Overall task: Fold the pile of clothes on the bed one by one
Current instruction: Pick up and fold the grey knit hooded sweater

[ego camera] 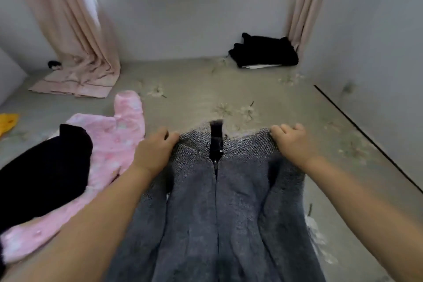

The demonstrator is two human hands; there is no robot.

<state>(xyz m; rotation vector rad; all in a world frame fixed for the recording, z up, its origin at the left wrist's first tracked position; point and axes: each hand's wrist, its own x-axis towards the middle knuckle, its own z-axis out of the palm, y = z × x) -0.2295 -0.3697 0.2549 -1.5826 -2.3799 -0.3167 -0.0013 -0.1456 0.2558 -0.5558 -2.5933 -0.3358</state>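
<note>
A grey fleece jacket [217, 213] lay zip-up along the bed [194, 89], from the centre down to 6 o'clock. The left hand [155, 151] gripped its top left corner, fingers [168, 136] curled tight on the knit edge; the right hand [291, 142] pinched the top right corner the same way. At 9 o'clock a pink garment [114, 139] lay touching a black garment [45, 167]. At 1 o'clock, by the wall, sat a folded black stack [263, 52]
</note>
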